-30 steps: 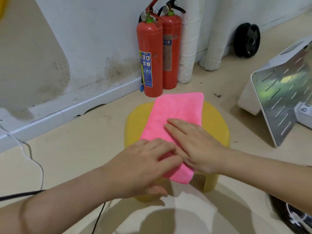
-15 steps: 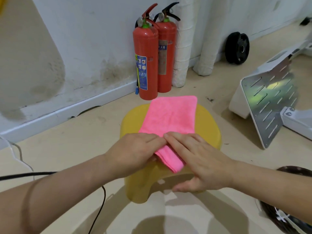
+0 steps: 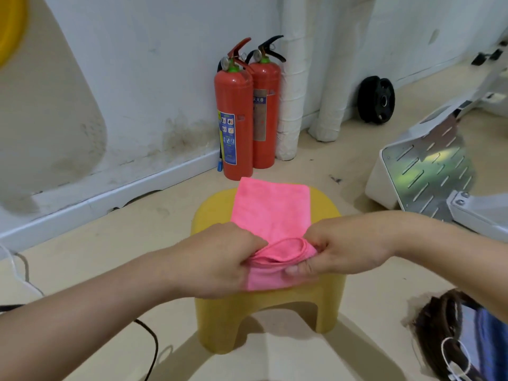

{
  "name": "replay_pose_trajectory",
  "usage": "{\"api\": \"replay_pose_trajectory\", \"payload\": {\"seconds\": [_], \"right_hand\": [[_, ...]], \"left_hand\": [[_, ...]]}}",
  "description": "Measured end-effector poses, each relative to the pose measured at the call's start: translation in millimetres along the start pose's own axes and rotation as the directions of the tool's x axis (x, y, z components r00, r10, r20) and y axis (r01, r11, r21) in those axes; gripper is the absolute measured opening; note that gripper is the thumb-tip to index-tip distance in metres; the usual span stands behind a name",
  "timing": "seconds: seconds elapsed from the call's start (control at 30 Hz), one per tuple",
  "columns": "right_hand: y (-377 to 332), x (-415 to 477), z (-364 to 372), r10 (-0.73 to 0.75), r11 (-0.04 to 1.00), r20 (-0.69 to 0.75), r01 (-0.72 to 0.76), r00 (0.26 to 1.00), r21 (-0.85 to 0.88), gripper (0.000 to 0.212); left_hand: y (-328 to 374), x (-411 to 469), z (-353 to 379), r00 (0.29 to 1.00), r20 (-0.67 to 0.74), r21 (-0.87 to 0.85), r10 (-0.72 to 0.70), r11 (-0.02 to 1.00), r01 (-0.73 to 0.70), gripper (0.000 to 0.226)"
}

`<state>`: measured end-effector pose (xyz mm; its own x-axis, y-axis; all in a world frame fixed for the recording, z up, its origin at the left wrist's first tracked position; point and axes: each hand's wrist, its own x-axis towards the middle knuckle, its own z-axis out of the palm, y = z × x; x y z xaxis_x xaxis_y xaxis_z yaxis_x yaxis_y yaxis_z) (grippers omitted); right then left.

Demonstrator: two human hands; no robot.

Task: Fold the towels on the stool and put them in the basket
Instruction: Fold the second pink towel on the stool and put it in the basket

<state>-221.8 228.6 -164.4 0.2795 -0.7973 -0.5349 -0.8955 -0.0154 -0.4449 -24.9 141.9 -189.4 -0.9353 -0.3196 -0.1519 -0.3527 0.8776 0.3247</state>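
The white wall (image 3: 154, 78) runs across the back, and the pale floor (image 3: 96, 257) spreads below it. To my right a white unit with a slotted metal plate (image 3: 437, 166) leans on the floor. The yellow stool (image 3: 275, 301) stands right in front of me. Two red fire extinguishers (image 3: 236, 125) stand upright side by side against the wall, just beyond the stool's far edge, with white wrapped pipes (image 3: 292, 105) beside them.

The pink towel (image 3: 270, 210) lies as a long strip down the middle of the stool top. Its far end reaches just past the far edge, and its near end hangs a little over the near edge. A dark woven basket (image 3: 437, 325) sits on the floor off the stool's near right corner, with blue cloth (image 3: 489, 334) inside it.

My left hand (image 3: 220, 259) pinches the left side of the towel's near end, fingers curled under the fabric. My right hand (image 3: 349, 243) pinches the right side in the same way, thumb beneath. Between them the layers bunch into a raised loop above the near edge.

A black weight plate (image 3: 376, 99) leans against the wall at the far right, and a black cable (image 3: 151, 339) trails on the floor under my left forearm.
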Motion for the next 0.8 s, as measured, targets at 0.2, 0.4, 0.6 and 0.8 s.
{"api": "replay_pose_trajectory", "payload": {"seconds": [0.2,0.4,0.6,0.8], "right_hand": [[4.9,8.5,3.8,-0.074,0.895,-0.254,0.176,0.964,0.409,0.019],[31.0,30.2,-0.6,0.218,0.746,-0.477,0.17,0.852,0.644,0.008],[46.7,58.9,-2.6,0.296,0.914,-0.707,0.024,0.642,0.404,0.01],[51.0,83.9,10.6,0.216,0.976,-0.778,-0.155,0.59,0.154,0.012]], "left_hand": [[-1.9,8.4,-8.1,0.978,0.175,-0.444,-0.11,0.878,0.178,0.02],[-27.4,34.6,-5.5,0.853,-0.17,-0.797,-0.494,0.577,0.175,0.033],[-36.2,56.5,10.4,0.785,-0.121,-0.883,-0.607,0.428,0.195,0.079],[-31.7,61.3,25.4,0.717,-0.372,-0.694,-0.589,0.69,0.206,0.05]]}}
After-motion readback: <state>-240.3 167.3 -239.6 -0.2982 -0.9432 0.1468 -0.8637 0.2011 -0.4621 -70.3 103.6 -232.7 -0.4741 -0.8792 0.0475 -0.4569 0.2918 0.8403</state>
